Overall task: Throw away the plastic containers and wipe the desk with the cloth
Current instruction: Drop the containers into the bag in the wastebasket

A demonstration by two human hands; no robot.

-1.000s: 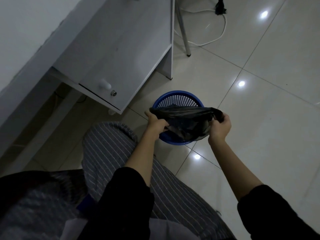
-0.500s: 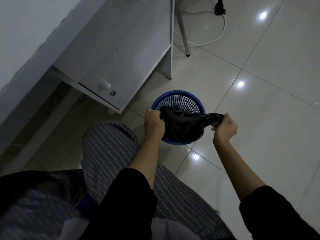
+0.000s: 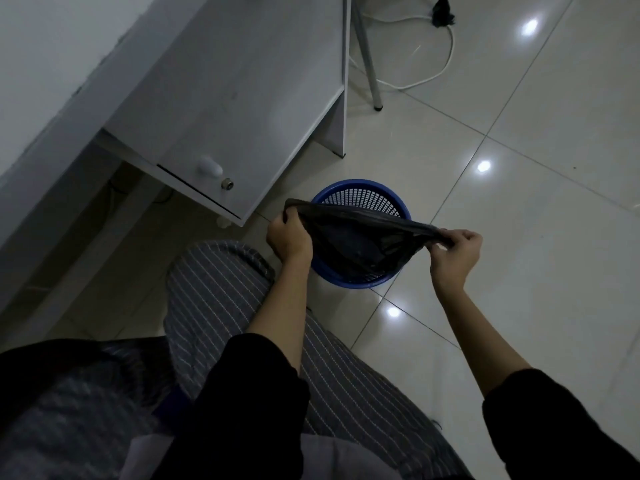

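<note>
A pale glossy tiled floor point(image 3: 519, 271) filled the view, and on it stood a round blue plastic mesh wastebasket point(image 3: 360, 202), the fixed point of the scene. Up and to the left of the basket, the grey laminate counter point(image 3: 242, 81) showed its drawer front with a white knob point(image 3: 209, 167) and a small metal lock point(image 3: 227, 184). Beyond the basket, a white cable point(image 3: 429, 74) looped across the tiles. Over the basket's mouth a thin black plastic bin bag point(image 3: 356, 237) was drawn taut between both hands. The left hand point(image 3: 289, 235) gripped the bag's rim at the basket's left edge, fingers curled around the film; the right hand point(image 3: 453, 249) pinched the rim just past the basket's right edge. No plastic containers or cloth were in view.

The step appeared to be lining the basket. Done well, it would call for spreading the rim wide, folding it evenly over the basket's lip all round, and pressing the bag down inside without tearing the film.
</note>
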